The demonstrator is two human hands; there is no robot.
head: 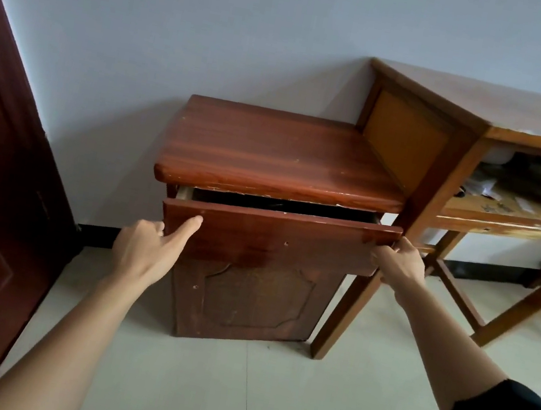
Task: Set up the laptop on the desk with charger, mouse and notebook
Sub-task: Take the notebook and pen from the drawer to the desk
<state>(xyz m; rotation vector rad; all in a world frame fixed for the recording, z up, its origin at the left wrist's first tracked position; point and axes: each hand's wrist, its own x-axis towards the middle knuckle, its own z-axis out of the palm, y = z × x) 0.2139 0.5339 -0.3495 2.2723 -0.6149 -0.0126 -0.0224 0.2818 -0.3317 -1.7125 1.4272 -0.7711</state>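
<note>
— While the drawer sits only a crack out of the small cabinet, how would you have the person go on?

— Evenly, I think; the right hand is closed around the drawer front's right end, thumb on the face and fingers curled behind the edge, while the left hand is loosely spread, forefinger resting on the front near its left end and gripping nothing; a pull from the right side alone could skew the drawer in its runners.

— So the left hand should hook the edge too?

— That seems wise; I see no knob, only small holes in the front, so both ends need a hold; then draw straight toward the near side, slowly, since the desk leg stands just beside the drawer's right end and the knuckles could catch on it.

— And the laptop, the charger, the mouse, the notebook?

— None of them is in sight; the gap under the cabinet top is dark, and I cannot tell what lies inside; the desk top on the right is bare as far as it shows, with clutter on the shelf beneath that I cannot make out.

— Then the task has barely begun?

— By my judgement, yes; this looks like fetching, and nothing is yet set out.
</note>
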